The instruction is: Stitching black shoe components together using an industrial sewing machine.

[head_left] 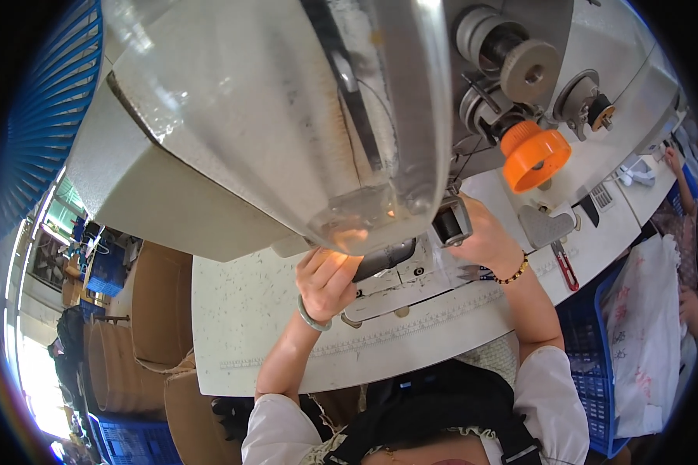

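Note:
A sewing machine point(194, 201) with a clear guard point(287, 116) fills the upper middle. My left hand point(327, 280) is at the guard's lower edge, under the machine head, with a light shining on its fingers. Those fingers are curled together; whatever they pinch is hidden. Beside them a smooth dark piece point(388, 260) lies near the needle area, and I cannot tell if it is a machine part. To the right, my right hand point(485, 236) reaches behind a black-and-metal machine part point(451, 222), which covers its fingertips. An orange knob point(535, 155) sits above that hand.
Red-handled thread snips point(564, 266) lie right of my right hand. A ruler strip point(380, 333) runs along the table point(233, 310). Cardboard boxes point(161, 302) stand left; a blue crate point(589, 349) with a white plastic bag point(640, 333) stands right. Another person's hand point(672, 160) shows far right.

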### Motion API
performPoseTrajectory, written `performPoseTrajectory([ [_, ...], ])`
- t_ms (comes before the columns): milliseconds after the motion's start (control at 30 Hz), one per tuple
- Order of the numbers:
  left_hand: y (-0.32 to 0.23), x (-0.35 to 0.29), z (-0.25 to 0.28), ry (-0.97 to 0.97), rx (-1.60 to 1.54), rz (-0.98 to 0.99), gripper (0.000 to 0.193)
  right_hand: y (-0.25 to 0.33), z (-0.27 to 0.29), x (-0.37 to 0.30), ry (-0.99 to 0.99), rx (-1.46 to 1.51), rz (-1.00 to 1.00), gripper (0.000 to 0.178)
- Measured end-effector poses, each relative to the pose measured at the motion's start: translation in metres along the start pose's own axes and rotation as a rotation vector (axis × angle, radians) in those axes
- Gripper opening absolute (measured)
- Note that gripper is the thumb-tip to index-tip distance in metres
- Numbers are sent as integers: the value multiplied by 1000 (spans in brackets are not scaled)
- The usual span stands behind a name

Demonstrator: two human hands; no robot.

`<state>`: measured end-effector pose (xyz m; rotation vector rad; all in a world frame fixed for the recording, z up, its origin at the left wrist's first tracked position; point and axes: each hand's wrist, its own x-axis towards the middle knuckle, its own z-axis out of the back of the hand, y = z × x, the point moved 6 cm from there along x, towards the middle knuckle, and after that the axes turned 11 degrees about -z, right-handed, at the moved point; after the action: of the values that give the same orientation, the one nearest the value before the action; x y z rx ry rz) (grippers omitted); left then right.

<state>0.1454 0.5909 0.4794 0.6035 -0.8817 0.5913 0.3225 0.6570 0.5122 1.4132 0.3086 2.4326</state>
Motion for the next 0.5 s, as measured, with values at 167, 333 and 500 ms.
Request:
performPoseTrajectory([
  [167, 2, 0, -1, 11, 27, 20, 23, -1, -2, -1, -12, 2, -26, 30],
  [333, 8, -2, -3, -48, 59, 53, 33, -1, -2, -2, -21, -42, -51, 32],
  [500, 9, 1, -2, -73, 36, 48, 36, -4, -7, -5, 36, -76, -44, 26],
])
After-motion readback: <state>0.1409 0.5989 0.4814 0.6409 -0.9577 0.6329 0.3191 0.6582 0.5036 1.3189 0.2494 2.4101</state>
